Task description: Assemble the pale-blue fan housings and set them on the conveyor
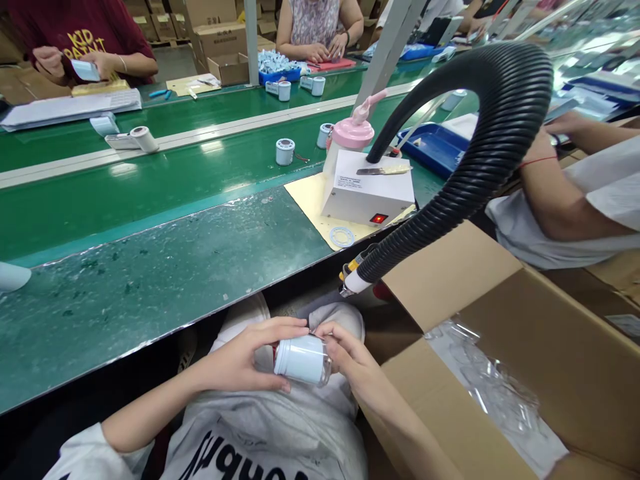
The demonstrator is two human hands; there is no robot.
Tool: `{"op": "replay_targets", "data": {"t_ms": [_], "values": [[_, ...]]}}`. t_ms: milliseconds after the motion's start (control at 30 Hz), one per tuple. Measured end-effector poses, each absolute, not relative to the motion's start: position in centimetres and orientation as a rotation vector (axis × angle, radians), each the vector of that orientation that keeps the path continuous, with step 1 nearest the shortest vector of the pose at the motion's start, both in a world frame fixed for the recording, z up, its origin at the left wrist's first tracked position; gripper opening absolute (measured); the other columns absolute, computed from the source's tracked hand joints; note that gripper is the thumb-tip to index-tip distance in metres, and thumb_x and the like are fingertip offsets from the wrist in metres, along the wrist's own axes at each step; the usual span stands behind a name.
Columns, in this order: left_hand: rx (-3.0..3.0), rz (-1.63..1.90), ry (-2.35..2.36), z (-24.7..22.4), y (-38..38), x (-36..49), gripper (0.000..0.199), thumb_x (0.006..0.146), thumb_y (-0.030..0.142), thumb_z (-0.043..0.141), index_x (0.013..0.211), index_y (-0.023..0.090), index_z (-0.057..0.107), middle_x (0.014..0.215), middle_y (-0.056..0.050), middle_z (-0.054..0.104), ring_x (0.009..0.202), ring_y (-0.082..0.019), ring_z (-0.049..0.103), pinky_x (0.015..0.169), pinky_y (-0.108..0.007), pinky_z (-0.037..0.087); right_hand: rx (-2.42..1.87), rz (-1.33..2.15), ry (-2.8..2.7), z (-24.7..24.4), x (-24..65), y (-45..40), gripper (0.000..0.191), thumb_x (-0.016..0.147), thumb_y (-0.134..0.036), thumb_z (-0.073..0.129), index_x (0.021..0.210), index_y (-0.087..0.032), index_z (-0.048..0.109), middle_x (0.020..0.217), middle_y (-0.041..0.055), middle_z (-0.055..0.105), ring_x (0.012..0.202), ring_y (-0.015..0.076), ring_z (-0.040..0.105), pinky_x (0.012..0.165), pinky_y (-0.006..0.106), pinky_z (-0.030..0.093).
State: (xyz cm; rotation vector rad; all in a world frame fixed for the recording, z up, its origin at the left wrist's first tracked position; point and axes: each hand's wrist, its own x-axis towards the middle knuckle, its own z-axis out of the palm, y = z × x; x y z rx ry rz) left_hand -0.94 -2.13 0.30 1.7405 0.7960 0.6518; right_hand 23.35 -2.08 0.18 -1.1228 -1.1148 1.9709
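Observation:
A light blue cylinder (301,359) with a clear cap at its right end lies sideways between my two hands, above my lap. My left hand (257,353) wraps its left end, fingers over the top and thumb beneath. At the clear end, the bent fingers of my right hand (345,350) press against the part. A bit of red shows at the left end, partly hidden by my left hand. Beyond the hands, a white box (367,193) with a lit red switch stands on a yellow sheet (313,200), beside a flat ring (341,237).
A black ribbed hose (500,120) arches from the box down to a white nozzle (356,283). An open carton (565,347) holding clear plastic parts stands at the right. A green conveyor (210,173) carries several light blue units. Other people sit across and at the right.

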Motion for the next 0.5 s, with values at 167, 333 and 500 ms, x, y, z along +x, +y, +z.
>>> {"op": "replay_targets", "data": {"t_ms": [167, 333, 500], "values": [[1.740, 0.664, 0.792, 0.2, -2.2, -0.9, 0.075, 0.079, 0.041, 0.085, 0.147, 0.031, 0.055, 0.152, -0.014, 0.057, 0.141, -0.034, 0.053, 0.119, -0.052, 0.040, -1.125, 2.103, -0.961, -0.7, 23.0, -2.5, 0.061, 0.077, -0.079, 0.071, 0.088, -0.021, 0.053, 0.067, -0.0043, 0.060, 0.052, 0.0129, 0.062, 0.045, 0.022, 0.054], [1.761, 0.728, 0.737, -0.1, -2.4, -0.7, 0.071, 0.080, 0.037, 0.085, 0.145, 0.033, 0.056, 0.153, -0.014, 0.056, 0.139, -0.033, 0.056, 0.116, -0.052, 0.043, -1.094, 2.227, -0.878, -1.1, 22.7, -2.7, 0.066, 0.075, -0.084, 0.066, 0.086, -0.022, 0.048, 0.059, -0.0029, 0.066, 0.045, 0.0149, 0.066, 0.039, 0.019, 0.048], [1.773, 0.726, 0.739, -0.2, -2.6, -0.7, 0.069, 0.081, 0.031, 0.084, 0.145, 0.034, 0.056, 0.153, -0.013, 0.055, 0.138, -0.033, 0.056, 0.115, -0.052, 0.044, -1.130, 2.308, -0.792, -0.9, 22.4, -2.7, 0.070, 0.070, -0.086, 0.068, 0.087, -0.021, 0.049, 0.055, -0.0024, 0.067, 0.040, 0.0141, 0.064, 0.036, 0.018, 0.044]]}}
